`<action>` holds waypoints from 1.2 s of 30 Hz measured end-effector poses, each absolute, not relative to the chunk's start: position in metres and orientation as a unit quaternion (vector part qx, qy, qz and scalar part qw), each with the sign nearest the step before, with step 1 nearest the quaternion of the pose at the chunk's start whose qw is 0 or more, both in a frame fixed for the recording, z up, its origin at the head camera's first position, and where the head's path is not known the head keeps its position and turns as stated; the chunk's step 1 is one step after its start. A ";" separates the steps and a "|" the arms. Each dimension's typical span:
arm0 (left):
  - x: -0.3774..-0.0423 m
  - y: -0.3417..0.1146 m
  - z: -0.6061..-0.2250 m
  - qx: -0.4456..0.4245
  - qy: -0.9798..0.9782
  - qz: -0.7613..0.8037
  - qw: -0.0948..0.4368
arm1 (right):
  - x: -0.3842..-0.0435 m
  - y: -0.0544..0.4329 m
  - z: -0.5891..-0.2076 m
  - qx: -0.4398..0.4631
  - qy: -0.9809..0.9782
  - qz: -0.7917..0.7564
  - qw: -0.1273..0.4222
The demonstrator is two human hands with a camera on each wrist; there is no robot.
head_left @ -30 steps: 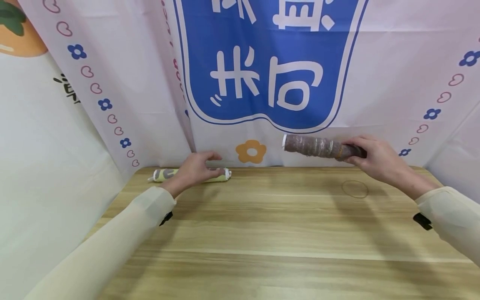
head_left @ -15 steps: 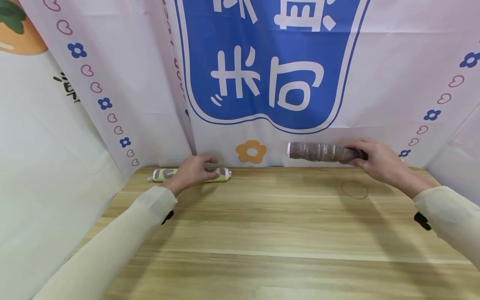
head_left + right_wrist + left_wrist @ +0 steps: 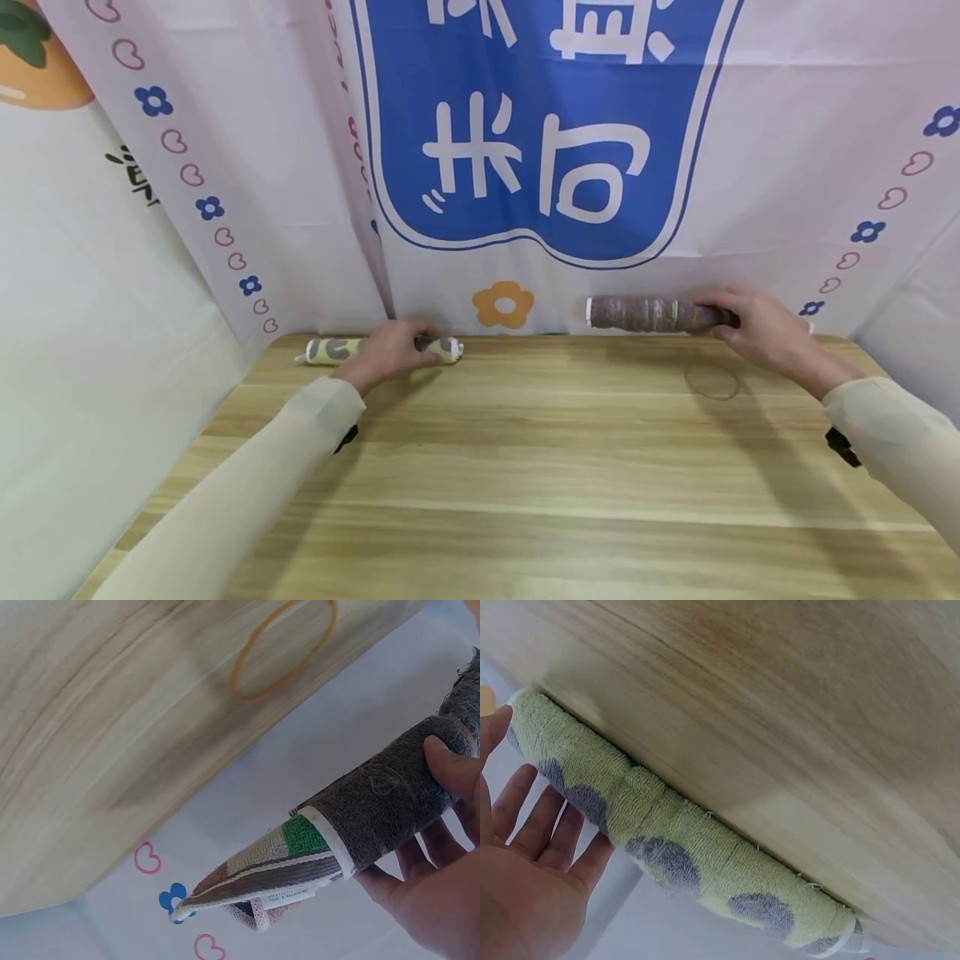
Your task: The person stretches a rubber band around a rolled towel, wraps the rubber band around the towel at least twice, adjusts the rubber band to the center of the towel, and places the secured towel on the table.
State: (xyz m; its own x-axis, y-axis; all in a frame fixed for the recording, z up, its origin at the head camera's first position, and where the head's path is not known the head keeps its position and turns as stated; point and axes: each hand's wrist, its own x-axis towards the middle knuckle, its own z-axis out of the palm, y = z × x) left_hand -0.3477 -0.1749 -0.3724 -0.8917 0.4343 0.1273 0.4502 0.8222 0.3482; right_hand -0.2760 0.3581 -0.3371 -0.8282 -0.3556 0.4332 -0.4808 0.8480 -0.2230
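In the head view, my left hand (image 3: 392,350) is over a rolled yellow-green towel (image 3: 330,351) with grey patches, lying along the table's back edge. The left wrist view shows the palm and loosely extended fingers beside the terry roll (image 3: 675,832), not wrapped round it. My right hand (image 3: 765,333) grips a dark brown rolled towel (image 3: 637,313) and holds it level above the table, its white-edged end pointing left. From the other end, in the right wrist view, a tapered multicoloured corner (image 3: 262,862) with a white label (image 3: 289,895) sticks out.
A thin tan rubber band (image 3: 712,396) lies flat on the wooden table (image 3: 525,467) below the right hand. Printed white cloth (image 3: 795,192) hangs close behind the table's back edge, and another white cloth wall (image 3: 97,333) stands on the left.
My left hand has lowered onto the yellow-green roll, which stays in place. The right hand has brought the brown towel down and slightly right, turning it more level.
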 end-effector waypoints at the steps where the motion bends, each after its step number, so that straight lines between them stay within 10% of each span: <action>1: -0.348 -0.174 -0.374 -0.232 -0.955 -0.186 0.023 | -0.276 0.360 -0.339 0.225 -0.941 0.164 0.193; 36: -0.359 -0.169 -0.383 -0.179 -0.969 -0.171 0.000 | -0.298 0.386 -0.370 0.189 -0.960 0.178 0.103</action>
